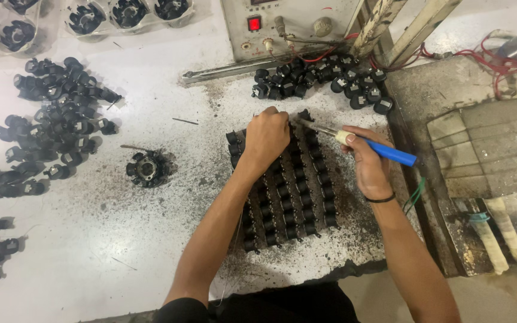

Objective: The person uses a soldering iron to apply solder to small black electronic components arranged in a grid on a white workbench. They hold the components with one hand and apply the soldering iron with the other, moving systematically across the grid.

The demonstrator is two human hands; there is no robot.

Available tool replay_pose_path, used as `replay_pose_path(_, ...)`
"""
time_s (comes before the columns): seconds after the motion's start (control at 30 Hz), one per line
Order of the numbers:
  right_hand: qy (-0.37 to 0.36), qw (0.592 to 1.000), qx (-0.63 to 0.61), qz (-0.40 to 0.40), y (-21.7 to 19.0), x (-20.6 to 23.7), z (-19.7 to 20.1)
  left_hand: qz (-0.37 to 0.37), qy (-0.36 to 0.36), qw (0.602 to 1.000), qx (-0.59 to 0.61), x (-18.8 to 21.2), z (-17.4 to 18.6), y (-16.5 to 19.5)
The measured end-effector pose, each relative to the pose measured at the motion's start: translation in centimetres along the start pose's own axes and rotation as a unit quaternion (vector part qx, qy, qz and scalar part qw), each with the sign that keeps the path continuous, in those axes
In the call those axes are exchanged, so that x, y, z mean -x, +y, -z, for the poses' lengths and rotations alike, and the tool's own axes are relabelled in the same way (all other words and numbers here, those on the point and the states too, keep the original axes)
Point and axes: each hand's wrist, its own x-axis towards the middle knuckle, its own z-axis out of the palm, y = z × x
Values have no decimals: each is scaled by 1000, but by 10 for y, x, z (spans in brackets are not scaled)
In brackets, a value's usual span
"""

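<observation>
Black small parts in rows (pixel 288 191) on the white bench (pixel 121 239) before me: my left hand (pixel 265 136) pinches one at the far end, my right hand (pixel 368 162) grips a blue-handled soldering iron (pixel 360 141) beside it.

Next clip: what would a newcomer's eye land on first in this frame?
The blue-handled soldering iron in the right hand stands out, its tip angled toward the left hand, which presses on rows of small black parts laid out at the centre of the white worktable. Heaps of similar black parts spread on the left, and a grey control box with a lit red switch sits at the top.
</observation>
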Motion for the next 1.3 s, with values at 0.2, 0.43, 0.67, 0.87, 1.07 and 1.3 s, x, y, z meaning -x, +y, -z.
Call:
replay_pose_path(0.2, 38, 998, -34, 24, -13, 6, 7, -6, 69, 996, 61, 7, 23, 8)
replay_pose_path(0.43, 57, 995, 75, 27, -8, 18, 2, 4, 11, 999, 38, 32, 13, 16)
replay_pose_path(0.67, 44, 997, 56, -2, -7, 11, 5, 9, 5, 998, 58, 30, 5, 12)
replay_pose_path(0.87, 34, 999, 20, 9, -5, 10, 9, 30, -25, 998, 59, 27, 7, 13)
replay_pose_path(1.07, 17, 1000, 25, -5, -8, 9, 9, 0, -2, 998, 64, 28, 4, 13)
replay_pose_path(1.3, 39, 999, 14, -15, -10, 10, 7, 0, -32, 999, -13, 28, -2, 17)
